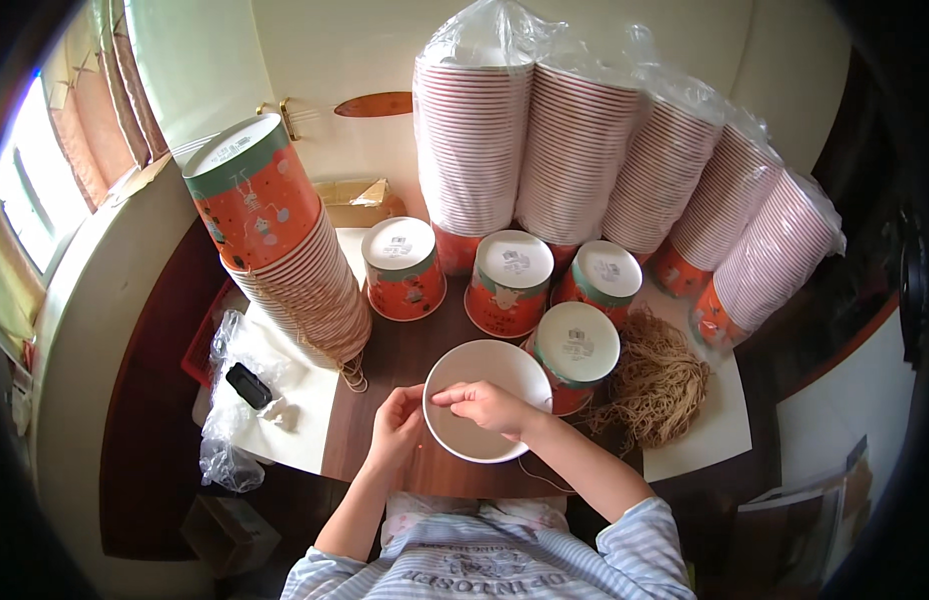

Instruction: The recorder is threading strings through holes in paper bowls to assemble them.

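Observation:
An open paper cup [480,372], white inside, sits on the dark wooden table [390,365] in front of me. My left hand [397,428] grips its near left rim. My right hand [488,405] reaches over the mouth with fingers pinched together at the rim, touching the left hand's fingertips; a thin rubber band may be between them, too small to tell. A heap of tan rubber bands [657,382] lies to the right. Several orange cups stand upside down behind, the nearest [577,352] touching the open cup's right side.
A leaning stack of orange cups [285,250] rises at the left. Tall stacks wrapped in clear plastic [575,140] line the back and right. Crumpled clear plastic and a small black object [249,385] lie on white paper at the left. A cardboard box [357,200] sits behind.

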Demonstrator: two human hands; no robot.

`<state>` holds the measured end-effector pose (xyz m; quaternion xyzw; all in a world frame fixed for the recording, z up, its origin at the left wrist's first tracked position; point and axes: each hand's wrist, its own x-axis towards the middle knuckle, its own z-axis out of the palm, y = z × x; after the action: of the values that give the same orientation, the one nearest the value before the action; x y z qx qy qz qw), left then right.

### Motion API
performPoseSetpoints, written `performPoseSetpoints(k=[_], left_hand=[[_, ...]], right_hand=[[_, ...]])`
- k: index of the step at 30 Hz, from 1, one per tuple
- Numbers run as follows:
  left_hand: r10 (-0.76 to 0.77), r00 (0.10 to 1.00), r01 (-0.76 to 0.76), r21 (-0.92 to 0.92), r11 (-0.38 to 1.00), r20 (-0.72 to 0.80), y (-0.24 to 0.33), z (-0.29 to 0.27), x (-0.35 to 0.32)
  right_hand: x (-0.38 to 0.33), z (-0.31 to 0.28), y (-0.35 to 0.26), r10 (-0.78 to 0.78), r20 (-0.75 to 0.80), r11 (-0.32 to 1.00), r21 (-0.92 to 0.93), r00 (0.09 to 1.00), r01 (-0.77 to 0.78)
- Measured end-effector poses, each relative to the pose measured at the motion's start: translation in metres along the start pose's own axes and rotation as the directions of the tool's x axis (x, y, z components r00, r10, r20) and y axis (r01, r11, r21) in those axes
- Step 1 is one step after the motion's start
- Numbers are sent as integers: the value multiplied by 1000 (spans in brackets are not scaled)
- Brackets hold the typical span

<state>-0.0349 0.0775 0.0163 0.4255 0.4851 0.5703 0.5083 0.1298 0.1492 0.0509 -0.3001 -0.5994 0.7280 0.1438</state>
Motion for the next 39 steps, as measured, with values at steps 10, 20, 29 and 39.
performPoseSetpoints(k=[10, 20, 29, 39], left_hand=[[56, 998, -52, 134, 990, -24, -2, -4, -1], [250, 949, -315, 579, 752, 191, 24, -17, -3], [173, 946, -324, 808, 492, 273, 3, -38, -6], [248, 964, -227, 793, 565, 99, 10, -57, -18]], right_hand=[[-1, 0, 1, 63, -28, 997, 38, 998, -62], [1, 2, -7, 102, 23, 994, -52, 995, -100], [-56, -2, -36, -337, -141, 934, -174, 931, 312], [-215, -37, 90, -198, -812, 926, -339, 549, -168]])
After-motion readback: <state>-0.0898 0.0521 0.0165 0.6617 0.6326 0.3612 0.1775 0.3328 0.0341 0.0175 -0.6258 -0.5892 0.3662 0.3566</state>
